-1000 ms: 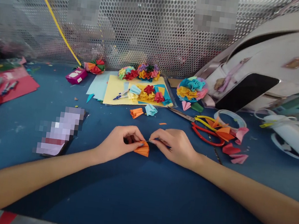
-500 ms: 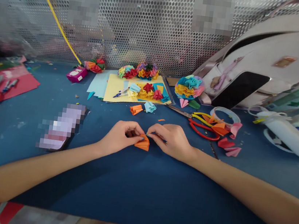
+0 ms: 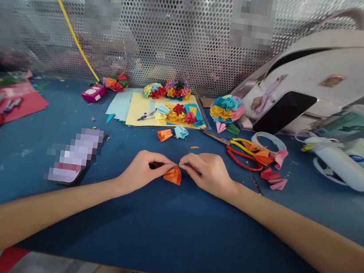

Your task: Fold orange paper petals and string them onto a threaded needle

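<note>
Between my two hands is a small piece of folded orange paper (image 3: 173, 175), its creased lower edge fanning out downward. My left hand (image 3: 144, 167) pinches its upper left edge between thumb and fingers. Thumb and forefinger of my right hand (image 3: 209, 171) are pressed together at its upper right corner. The fingertips of both hands nearly meet over the paper. Just beyond them lie another pleated orange paper piece (image 3: 164, 135), a light blue pleated piece (image 3: 181, 132) and a thin orange scrap (image 3: 194, 147).
Red-and-yellow-handled scissors (image 3: 244, 159), a tape roll (image 3: 270, 141) and pink paper pieces (image 3: 277, 183) lie to the right. A phone (image 3: 77, 156) lies left. Paper flowers (image 3: 227, 109) and yellow sheets (image 3: 135, 108) sit at the back, near a white backpack (image 3: 348, 69) and perforated metal screen (image 3: 169, 27).
The view has shifted slightly. My left fingers have flattened along the orange paper's top edge, and its lower folds show more widely spread. Both hands stay at the same spot.
</note>
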`<action>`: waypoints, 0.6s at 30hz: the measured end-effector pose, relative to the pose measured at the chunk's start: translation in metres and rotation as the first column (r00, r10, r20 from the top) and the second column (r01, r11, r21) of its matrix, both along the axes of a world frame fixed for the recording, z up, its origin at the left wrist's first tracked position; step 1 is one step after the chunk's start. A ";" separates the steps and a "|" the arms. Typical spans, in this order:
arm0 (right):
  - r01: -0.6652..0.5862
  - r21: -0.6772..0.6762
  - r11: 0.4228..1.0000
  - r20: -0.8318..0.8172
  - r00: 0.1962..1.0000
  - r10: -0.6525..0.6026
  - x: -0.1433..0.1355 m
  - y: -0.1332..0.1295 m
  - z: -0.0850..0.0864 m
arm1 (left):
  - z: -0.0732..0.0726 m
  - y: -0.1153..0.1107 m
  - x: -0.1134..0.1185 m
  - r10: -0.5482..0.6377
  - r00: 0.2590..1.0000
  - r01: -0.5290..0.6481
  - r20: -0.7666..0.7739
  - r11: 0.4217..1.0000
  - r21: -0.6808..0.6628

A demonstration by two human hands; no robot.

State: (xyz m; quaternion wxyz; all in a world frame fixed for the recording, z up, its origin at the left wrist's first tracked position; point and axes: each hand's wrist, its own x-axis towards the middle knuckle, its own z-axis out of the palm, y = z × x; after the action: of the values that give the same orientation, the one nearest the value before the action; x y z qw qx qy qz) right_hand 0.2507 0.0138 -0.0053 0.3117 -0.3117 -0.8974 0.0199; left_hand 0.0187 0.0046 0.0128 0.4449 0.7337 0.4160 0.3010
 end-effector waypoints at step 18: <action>-0.083 0.145 0.986 0.125 0.990 0.065 -0.004 -0.004 0.005 | 0.004 0.008 0.001 -0.072 0.912 0.269 -0.403 0.848 0.457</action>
State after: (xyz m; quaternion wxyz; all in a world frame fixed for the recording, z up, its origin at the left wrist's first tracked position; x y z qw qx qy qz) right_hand 0.2465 0.0099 -0.0003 0.2789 -0.2545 -0.9244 -0.0547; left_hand 0.0198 0.0129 0.0171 0.1769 0.9019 0.3315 0.2132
